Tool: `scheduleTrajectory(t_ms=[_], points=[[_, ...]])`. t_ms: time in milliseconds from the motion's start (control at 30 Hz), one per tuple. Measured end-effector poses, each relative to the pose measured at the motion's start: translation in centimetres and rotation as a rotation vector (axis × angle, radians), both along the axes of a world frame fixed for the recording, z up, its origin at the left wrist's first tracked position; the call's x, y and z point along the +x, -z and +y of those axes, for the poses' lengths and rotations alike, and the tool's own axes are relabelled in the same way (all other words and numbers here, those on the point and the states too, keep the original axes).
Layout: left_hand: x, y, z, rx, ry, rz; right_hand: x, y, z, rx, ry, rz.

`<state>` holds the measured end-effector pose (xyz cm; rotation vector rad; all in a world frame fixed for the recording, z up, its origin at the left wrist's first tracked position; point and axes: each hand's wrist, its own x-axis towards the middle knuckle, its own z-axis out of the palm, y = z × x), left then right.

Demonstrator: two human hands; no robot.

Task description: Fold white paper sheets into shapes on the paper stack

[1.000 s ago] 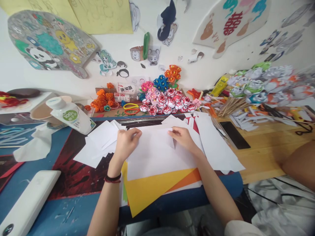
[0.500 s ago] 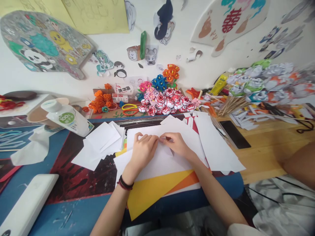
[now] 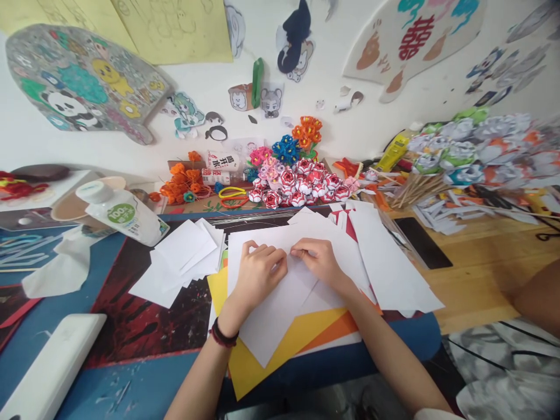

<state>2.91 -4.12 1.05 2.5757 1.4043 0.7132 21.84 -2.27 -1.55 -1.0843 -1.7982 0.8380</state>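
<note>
Beneath curled fingers of left hand [image 3: 258, 273] and right hand [image 3: 321, 261], white paper sheet [image 3: 275, 315] pinched at its fold, yellow paper [image 3: 262, 373] underneath.

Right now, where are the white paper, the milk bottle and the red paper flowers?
White paper [image 3: 280, 303], head view, its bare lower part.
Milk bottle [image 3: 126, 214], head view, its body.
Red paper flowers [image 3: 301, 185], head view, middle of the bunch.

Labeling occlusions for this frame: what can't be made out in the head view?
- White sheet: the fold under the left hand and right hand is covered by the fingers.
- Yellow paper: mostly hidden under the white sheet.
- White device: cut off by the bottom-left edge.
- Paper flowers at right: blurred by the lens edge.
- Bottle: label print too small.
</note>
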Motion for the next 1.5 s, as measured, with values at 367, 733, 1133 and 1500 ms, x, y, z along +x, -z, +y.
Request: scheduleTrajectory(t_ms=[367,733,1133,1500], points=[[-0.3,-0.6,0.0,-0.256,0.039,-0.165,3.4,0.5,1.8,-0.094,0.322,0.226],[-4.7,-1.8,1.3,-0.371,0.078,-0.261,5.4,1.7,3.0,-0.123,0.596,0.398],[-8.0,-1.6,1.9,-0.385,-0.171,-0.505,6.2,1.0,3.0,0.038,0.731,0.639],[-2.0,-0.4,0.7,-0.052,-0.058,-0.303,4.0,-0.5,1.6,-0.032,0.387,0.593]])
